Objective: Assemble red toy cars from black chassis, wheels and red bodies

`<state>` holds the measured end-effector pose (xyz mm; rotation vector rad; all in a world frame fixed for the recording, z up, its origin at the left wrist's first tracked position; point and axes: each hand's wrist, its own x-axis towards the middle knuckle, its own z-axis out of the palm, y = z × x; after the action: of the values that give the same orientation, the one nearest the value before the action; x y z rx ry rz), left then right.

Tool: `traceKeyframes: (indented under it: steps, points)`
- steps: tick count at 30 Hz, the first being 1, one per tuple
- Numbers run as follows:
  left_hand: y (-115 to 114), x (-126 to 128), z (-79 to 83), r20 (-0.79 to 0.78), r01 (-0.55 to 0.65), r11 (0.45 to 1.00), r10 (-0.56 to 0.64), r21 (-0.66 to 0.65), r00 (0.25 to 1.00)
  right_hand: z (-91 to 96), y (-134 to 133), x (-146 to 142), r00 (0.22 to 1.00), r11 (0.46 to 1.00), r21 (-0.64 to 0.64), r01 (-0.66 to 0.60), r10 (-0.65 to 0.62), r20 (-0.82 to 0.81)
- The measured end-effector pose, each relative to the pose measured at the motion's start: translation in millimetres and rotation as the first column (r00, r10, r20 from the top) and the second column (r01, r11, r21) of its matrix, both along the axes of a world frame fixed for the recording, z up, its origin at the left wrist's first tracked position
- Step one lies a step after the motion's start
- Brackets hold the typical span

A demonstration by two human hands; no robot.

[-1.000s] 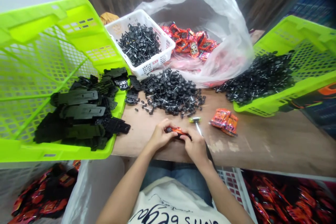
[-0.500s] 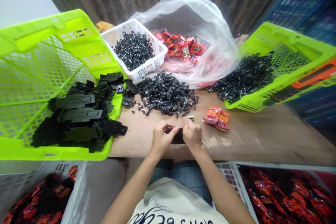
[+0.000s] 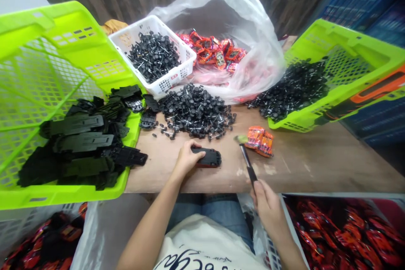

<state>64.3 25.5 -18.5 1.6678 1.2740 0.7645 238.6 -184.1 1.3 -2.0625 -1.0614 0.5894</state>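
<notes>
On the table before me lies a toy car, its black base facing up and a little red showing along the lower side. My left hand grips its left end between thumb and fingers. My right hand is wrapped round the black handle of a small hammer, whose yellowish-green head is raised to the right of the car, apart from it. Two orange toy car bodies rest just beyond the hammer head. Behind the car spreads a pile of black wheels on metal axles.
Black car bases fill a tipped green crate on the left. A white basket of wheels, a plastic bag of red bodies and another green crate stand behind. Red cars fill a low crate at right.
Both hands were together on the car. My right hand has moved off right and towards me, now holding the hammer. The car now lies base up under my left hand.
</notes>
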Motion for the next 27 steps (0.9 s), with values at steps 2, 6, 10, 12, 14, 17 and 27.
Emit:
traceKeyframes:
  steps: [2,6,10,12,14,17,27]
  points:
    - [0.2,0.9,-1.4,0.003,0.003,1.0,-0.003,-0.003,1.0,-0.3,-5.1,-10.0,0.997,0.999,0.039,-0.022,0.025,-0.068]
    - [0.7,1.7,-2.1,-0.02,0.008,1.0,-0.008,0.002,1.0,-4.2,-8.9,-21.6,0.986,0.983,-0.085,-0.162,0.159,-0.039]
    - [2.9,-4.3,11.5,-0.082,0.028,0.998,-0.023,0.063,0.996,-10.5,-8.7,-14.2,0.973,0.975,-0.104,-0.198,0.208,0.097]
    - [2.0,-10.6,29.5,-0.102,0.059,0.982,-0.041,0.182,0.994,-12.4,-0.9,-7.0,0.949,0.965,-0.16,-0.207,0.238,0.205]
    - [-2.6,-15.5,52.6,-0.12,0.117,0.933,-0.08,0.339,0.99,-9.6,16.0,-2.0,0.916,0.965,-0.208,-0.158,0.222,0.334]
    - [-15.1,-13.5,83.8,-0.244,0.321,0.802,-0.223,0.505,0.944,6.8,55.6,-4.3,0.84,0.976,-0.056,-0.212,0.212,0.5]
    - [-21.2,-15.0,88.2,-0.17,0.407,0.751,-0.376,0.52,0.911,41.6,130.8,-15.7,0.841,0.711,0.448,-0.541,0.45,0.301]
